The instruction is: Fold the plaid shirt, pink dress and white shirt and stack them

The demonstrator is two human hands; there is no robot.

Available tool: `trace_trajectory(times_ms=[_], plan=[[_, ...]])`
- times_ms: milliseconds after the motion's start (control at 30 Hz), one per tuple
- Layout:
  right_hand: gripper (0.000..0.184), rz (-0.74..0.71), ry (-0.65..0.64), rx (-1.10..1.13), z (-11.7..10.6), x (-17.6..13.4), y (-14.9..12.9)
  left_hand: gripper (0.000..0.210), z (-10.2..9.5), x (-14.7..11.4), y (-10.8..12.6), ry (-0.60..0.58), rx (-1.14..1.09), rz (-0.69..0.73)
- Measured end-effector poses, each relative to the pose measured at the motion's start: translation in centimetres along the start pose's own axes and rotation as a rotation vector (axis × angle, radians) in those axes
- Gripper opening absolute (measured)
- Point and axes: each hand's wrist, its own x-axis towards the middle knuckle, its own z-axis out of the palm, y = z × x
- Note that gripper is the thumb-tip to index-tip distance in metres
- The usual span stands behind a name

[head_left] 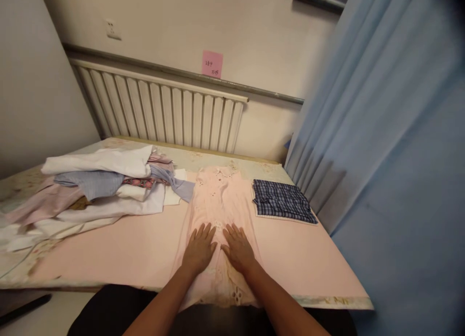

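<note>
Curtain [385, 190]: hung in blue folds down the right side.
Table [298, 263]: spread pink-topped below the radiator [167, 106], a patterned cover showing at its edges.
Loose clothes [98, 186]: lay heaped and unfolded on the table's left.
Pink garment [228, 200]: lay lengthwise mid-table, lightly creased, one end at the near edge.
Checked cloth [281, 200]: sat folded just right of the garment, a pale edge beneath.
Left hand [199, 249] and right hand [239, 249]: rested palm down on the garment, side by side, fingers outstretched, gripping nothing.
Step in hand: seemed to be pressing the fabric smooth.
Next move: probably called for sliding both palms outward, lightly enough not to drag the thin cloth.
</note>
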Motion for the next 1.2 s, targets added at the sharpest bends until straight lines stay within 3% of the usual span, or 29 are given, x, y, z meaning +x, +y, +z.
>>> trace_trajectory(times_ms=[400,667,733,833,1000,1100,1200], plan=[[0.052,0.047,-0.021,-0.031,-2.1,-6.7,-0.5,0.054,-1.1,-6.6,-1.2,0.002,0.015,-0.042],[0.05,0.114,0.091,0.054,-2.2,-12.1,-0.1,0.049,-1.7,-11.5,-2.0,0.096,-0.138,-0.212],[0.046,0.185,0.146,0.134,-2.2,-13.1,0.3,0.049,-2.0,-12.7,-2.0,0.156,-0.22,-0.297],[0.042,0.427,0.224,0.265,-2.9,-13.7,0.8,0.044,-2.3,-14.4,-2.0,0.238,-0.34,-0.453],[0.032,0.87,0.184,0.507,-5.4,-12.8,1.2,0.046,-1.7,-16.1,-2.5,0.255,-0.635,-0.725],[0.025,0.951,0.165,0.554,-6.2,-12.6,1.4,0.05,-1.3,-16.1,-2.8,0.209,-0.817,-0.888],[0.024,0.982,0.159,0.612,-6.0,-12.9,1.4,0.054,-1.4,-15.8,-2.6,0.199,-0.939,-0.9]])
